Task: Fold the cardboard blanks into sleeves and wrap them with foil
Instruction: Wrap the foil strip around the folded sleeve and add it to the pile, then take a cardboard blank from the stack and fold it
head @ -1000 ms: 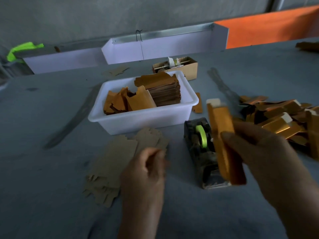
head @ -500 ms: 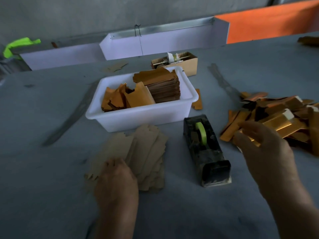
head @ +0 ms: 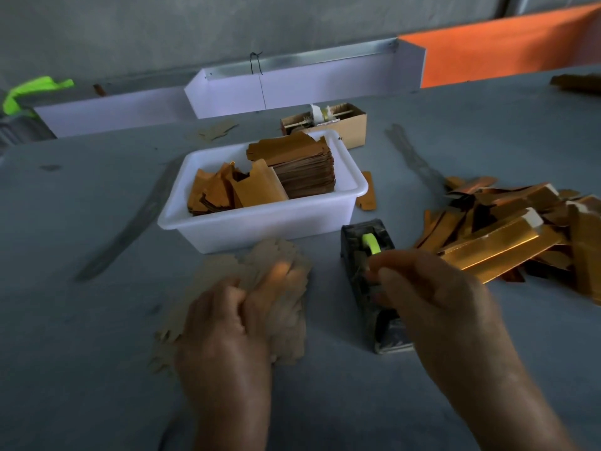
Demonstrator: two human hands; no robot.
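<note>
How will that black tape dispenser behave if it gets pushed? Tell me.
The tape dispenser looks blocky and low, with a long flat base on the table, so it would probably slide rather than tip or roll. It seems heavy for its size. The right hand at it would steady it.

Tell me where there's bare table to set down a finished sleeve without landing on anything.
Bare table lies left of the flat cardboard blanks, and another patch runs behind the foil sleeve pile, right of the small cardboard box. It is crowded between the white tub, the tape dispenser and both hands.
</note>
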